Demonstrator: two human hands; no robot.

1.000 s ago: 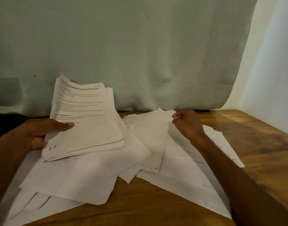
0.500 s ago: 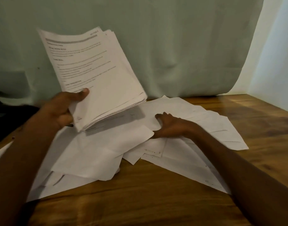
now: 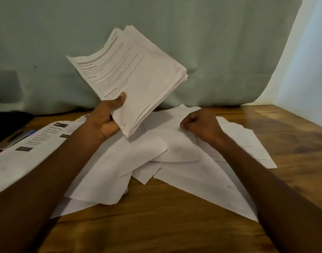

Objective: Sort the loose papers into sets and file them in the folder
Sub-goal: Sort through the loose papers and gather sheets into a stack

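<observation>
mostly the print is too blurred to read: the top page of the held stack of papers shows grey lines of text and a few bolder headings, but no words can be made out reliably. no folder can be picked out among what shows. both forearms run out of the bottom of the view, and the left forearm hides part of the printed sheets lying at the left, which are themselves cut by the left edge. beside those sheets, at the dim left edge, lie what look like pens, one with a blue part, hard to tell apart. the left hand grips the stack at its lower corner, thumb pressed on the top page and fingers curled underneath, out of sight. the stack is raised off the wooden table, tilted, with its long axis running from the gripped lower corner up and to the right, its printed face turned toward the camera and its far edges fanning slightly. the right hand rests on the loose papers spread blank side up across the table's middle, fingers curled in with their tips against a sheet; whether they pinch it cannot be told. a pale green cloth hangs behind.
</observation>
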